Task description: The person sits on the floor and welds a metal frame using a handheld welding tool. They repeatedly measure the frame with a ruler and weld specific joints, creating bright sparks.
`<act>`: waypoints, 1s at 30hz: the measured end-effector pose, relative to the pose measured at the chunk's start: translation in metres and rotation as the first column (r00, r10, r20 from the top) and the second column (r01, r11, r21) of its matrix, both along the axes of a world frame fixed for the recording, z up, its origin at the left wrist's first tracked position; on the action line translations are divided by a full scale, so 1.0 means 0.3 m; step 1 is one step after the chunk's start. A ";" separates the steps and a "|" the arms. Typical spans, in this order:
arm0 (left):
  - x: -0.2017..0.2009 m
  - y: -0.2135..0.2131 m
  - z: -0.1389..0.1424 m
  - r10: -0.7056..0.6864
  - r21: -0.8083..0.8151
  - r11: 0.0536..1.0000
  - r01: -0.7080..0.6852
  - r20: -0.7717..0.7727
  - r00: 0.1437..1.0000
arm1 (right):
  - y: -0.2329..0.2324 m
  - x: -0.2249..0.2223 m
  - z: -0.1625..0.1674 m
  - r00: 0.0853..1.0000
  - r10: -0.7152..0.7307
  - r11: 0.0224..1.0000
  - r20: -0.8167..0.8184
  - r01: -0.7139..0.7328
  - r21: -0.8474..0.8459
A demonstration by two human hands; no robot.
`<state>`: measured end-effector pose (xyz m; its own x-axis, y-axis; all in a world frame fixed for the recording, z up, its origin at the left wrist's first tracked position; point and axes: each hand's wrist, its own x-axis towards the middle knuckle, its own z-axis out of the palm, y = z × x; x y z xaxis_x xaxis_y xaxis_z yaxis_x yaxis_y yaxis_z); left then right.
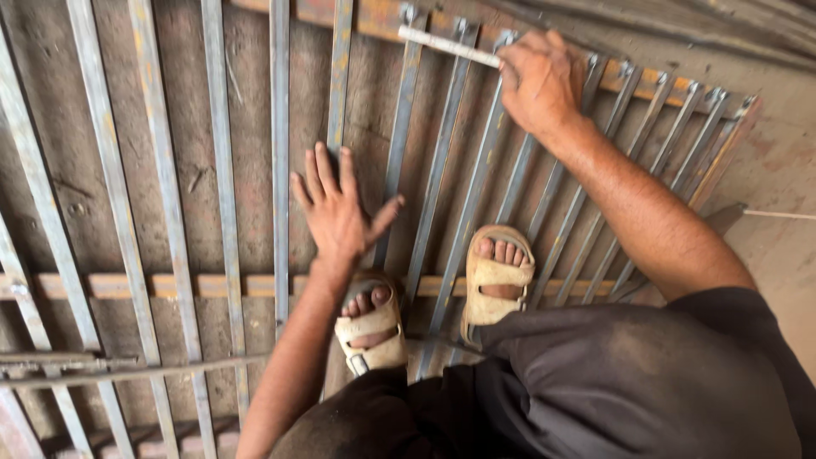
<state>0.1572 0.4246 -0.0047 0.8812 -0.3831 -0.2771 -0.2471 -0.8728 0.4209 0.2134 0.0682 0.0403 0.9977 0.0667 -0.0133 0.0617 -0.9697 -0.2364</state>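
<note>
I squat on a metal grille of long grey steel bars lying flat on the ground. My left hand is spread open, fingers apart, hovering over or resting on the bars near one upright bar. My right hand is closed around a short pale metal rod, held across the bar tops at the far rusty cross rail. My two feet in tan sandals stand on the bars by the near cross rail.
Several loose bars lie crosswise at the lower left. The grille's right end stops by a bare concrete floor. My dark trousers fill the lower right.
</note>
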 end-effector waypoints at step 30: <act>-0.017 -0.109 -0.009 0.122 0.020 0.992 -0.121 -0.088 0.989 | 0.127 0.063 -0.015 0.998 0.055 0.998 -0.029 -0.055 0.018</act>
